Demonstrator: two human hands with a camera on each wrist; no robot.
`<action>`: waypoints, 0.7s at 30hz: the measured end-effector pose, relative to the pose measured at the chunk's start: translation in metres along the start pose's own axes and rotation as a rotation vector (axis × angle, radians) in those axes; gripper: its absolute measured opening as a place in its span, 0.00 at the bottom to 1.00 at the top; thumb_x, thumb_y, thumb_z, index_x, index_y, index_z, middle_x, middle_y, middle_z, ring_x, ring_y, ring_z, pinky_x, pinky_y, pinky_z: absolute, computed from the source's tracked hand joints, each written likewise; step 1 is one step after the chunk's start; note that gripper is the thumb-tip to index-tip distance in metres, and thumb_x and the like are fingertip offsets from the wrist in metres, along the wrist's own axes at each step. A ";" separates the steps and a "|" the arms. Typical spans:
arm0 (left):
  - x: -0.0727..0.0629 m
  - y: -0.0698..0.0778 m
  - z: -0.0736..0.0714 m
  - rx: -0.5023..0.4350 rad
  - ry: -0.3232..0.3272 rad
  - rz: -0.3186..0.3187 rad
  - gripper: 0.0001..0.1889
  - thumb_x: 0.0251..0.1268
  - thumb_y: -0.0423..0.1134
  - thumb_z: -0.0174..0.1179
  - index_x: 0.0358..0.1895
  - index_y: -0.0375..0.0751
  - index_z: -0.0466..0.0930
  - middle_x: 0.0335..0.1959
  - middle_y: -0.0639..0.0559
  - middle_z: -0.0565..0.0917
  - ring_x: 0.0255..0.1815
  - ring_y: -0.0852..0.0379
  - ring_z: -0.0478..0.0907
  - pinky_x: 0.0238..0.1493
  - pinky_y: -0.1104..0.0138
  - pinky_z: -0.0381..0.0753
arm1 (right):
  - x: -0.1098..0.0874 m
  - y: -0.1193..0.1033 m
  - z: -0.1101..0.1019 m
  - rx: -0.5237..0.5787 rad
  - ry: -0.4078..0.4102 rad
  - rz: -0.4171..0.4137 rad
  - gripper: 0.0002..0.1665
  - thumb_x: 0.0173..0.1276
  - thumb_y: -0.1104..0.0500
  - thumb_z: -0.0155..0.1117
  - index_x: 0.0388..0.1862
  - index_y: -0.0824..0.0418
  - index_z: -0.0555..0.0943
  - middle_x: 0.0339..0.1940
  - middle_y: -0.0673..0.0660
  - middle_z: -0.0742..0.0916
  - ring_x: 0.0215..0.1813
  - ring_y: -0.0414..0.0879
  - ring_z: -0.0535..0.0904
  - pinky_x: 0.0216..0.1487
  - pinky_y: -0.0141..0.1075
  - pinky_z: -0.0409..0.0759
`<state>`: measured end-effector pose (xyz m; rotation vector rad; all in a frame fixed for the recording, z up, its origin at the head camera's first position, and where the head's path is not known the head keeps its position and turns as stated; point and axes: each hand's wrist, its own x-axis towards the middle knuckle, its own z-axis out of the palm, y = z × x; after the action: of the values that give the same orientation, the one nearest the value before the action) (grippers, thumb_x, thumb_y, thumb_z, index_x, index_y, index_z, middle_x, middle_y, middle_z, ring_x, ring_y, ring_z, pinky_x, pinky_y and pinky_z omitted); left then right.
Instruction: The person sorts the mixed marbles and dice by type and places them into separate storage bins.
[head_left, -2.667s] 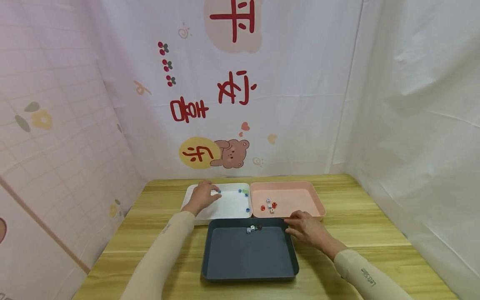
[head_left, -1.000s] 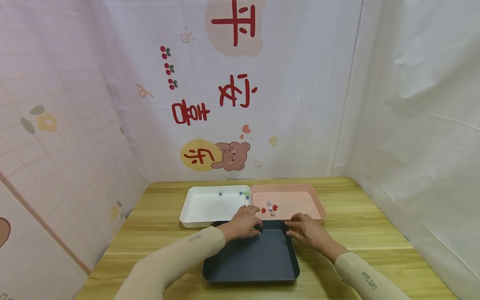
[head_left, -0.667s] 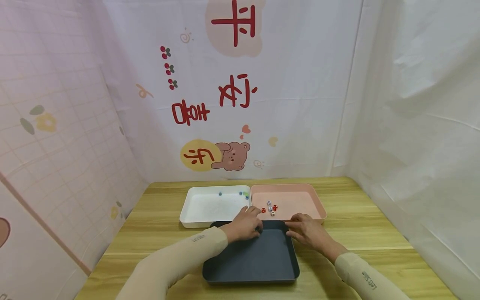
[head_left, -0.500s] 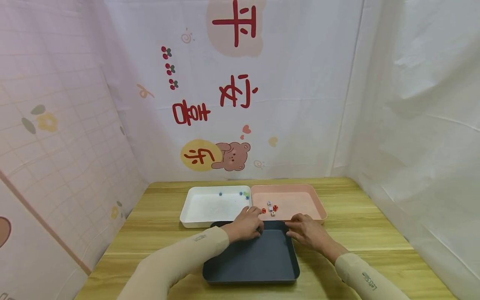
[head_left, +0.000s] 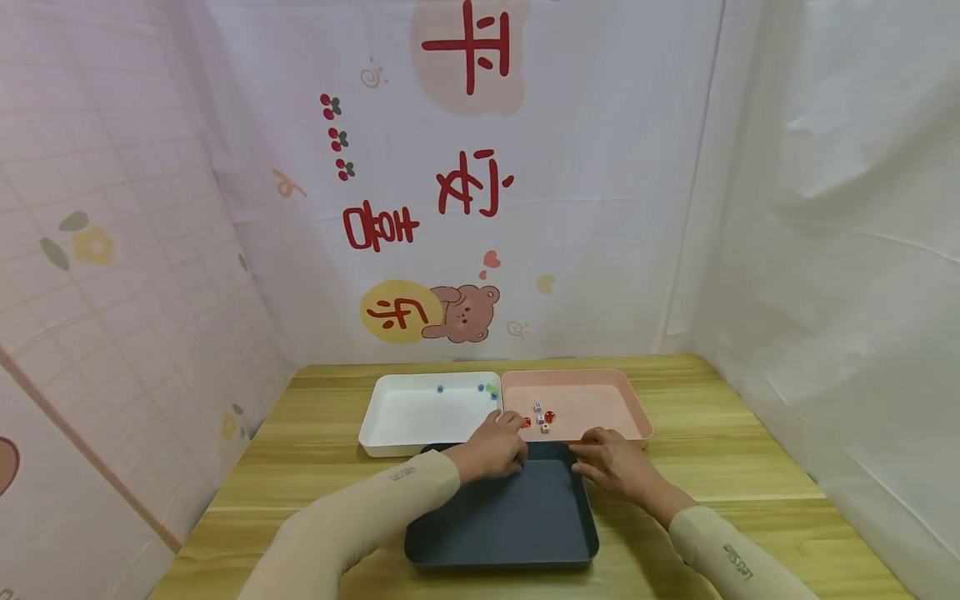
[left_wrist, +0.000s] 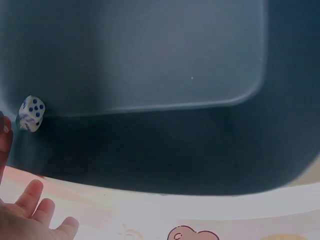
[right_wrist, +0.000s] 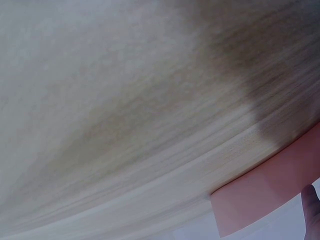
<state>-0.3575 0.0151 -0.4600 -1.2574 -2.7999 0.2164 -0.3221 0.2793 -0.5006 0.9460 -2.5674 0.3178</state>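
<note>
My left hand reaches over the far wall of the dark grey tray. In the left wrist view, its other fingers spread over the rim while a fingertip sits at the left edge, close to a white die with blue pips. The frames do not show whether anything is pinched. Dice seen earlier in this tray are hidden by the hand in the head view. My right hand rests with loosely bent fingers at the tray's far right corner; only one fingertip shows in the right wrist view.
Behind stand a white tray with several small blue and green pieces and a pink tray with red and white dice. All rest on a wooden table, with a printed cloth behind.
My left hand has moved from the white tray, rightward and nearer, to the dark tray's far wall, covering its dice. Lately it shifts only slightly. My right hand stays put.
</note>
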 end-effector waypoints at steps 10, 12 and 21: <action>0.001 -0.009 -0.005 -0.074 0.040 0.004 0.04 0.63 0.52 0.68 0.35 0.61 0.88 0.63 0.50 0.75 0.68 0.54 0.64 0.70 0.50 0.60 | -0.001 -0.001 -0.001 0.005 0.015 -0.012 0.22 0.66 0.50 0.70 0.53 0.62 0.87 0.46 0.59 0.82 0.45 0.54 0.79 0.45 0.48 0.80; 0.000 -0.012 -0.008 -0.085 0.054 -0.009 0.05 0.64 0.52 0.68 0.36 0.60 0.89 0.63 0.50 0.75 0.68 0.53 0.64 0.70 0.50 0.60 | -0.002 -0.001 -0.001 0.000 0.028 -0.023 0.21 0.65 0.50 0.71 0.52 0.62 0.87 0.46 0.59 0.82 0.44 0.54 0.80 0.44 0.48 0.80; -0.004 -0.034 -0.018 -0.146 0.124 -0.108 0.07 0.64 0.51 0.68 0.39 0.57 0.90 0.64 0.46 0.75 0.69 0.48 0.65 0.71 0.47 0.59 | -0.002 -0.002 -0.001 -0.008 0.048 -0.051 0.21 0.64 0.51 0.72 0.51 0.62 0.88 0.44 0.58 0.82 0.42 0.53 0.79 0.43 0.47 0.80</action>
<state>-0.3777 -0.0080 -0.4372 -1.0990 -2.8079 -0.0707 -0.3195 0.2795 -0.5002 0.9875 -2.4953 0.3115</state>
